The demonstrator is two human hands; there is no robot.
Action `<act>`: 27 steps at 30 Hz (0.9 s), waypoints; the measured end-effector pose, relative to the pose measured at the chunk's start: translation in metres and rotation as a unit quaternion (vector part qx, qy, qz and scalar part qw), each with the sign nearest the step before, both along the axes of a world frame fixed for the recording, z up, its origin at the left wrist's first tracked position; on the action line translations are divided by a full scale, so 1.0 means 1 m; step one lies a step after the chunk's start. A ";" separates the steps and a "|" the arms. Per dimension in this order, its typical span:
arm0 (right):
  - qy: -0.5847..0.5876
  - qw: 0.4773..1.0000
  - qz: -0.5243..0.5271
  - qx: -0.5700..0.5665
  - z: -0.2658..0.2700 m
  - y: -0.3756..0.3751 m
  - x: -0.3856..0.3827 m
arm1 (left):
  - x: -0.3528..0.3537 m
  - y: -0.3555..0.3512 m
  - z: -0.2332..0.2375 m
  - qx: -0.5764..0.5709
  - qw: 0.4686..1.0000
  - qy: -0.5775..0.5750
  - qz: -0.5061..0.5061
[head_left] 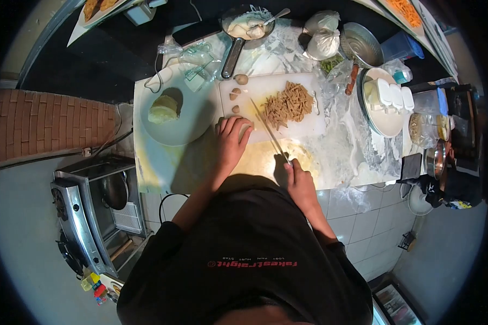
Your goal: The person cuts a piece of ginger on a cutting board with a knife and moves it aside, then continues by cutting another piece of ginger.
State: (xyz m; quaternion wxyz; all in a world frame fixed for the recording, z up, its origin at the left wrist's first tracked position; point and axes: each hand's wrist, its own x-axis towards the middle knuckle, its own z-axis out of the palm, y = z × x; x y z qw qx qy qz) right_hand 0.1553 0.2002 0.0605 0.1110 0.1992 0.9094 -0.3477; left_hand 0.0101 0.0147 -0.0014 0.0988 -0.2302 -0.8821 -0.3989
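Note:
My right hand is closed around the handle of a long kitchen knife. Its blade points away from me, across the white cutting board and left of a pile of brown food strips. My left hand rests at the board's near left corner with fingers bent and close together. A pale rounded edge shows under those fingers; what it is I cannot make out. Beyond them, a few small brownish food pieces lie in a column along the board's left side.
Left of the board, a large pale plate carries a pale green cabbage piece. Behind it stands a pan of white mixture with a spoon. To the right are a metal bowl, a plate with white containers and plastic bags.

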 end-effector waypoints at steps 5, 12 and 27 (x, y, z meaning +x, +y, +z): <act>0.008 0.999 0.042 0.013 -0.008 -0.001 -0.005 | 0.006 -0.009 -0.005 -0.005 1.000 0.029 -0.004; 0.008 1.000 0.012 -0.018 -0.005 -0.006 0.000 | 0.008 -0.013 -0.001 -0.054 0.993 0.081 -0.067; -0.033 0.998 0.023 -0.042 -0.012 -0.018 0.000 | 0.021 -0.003 -0.003 -0.108 0.987 0.114 -0.043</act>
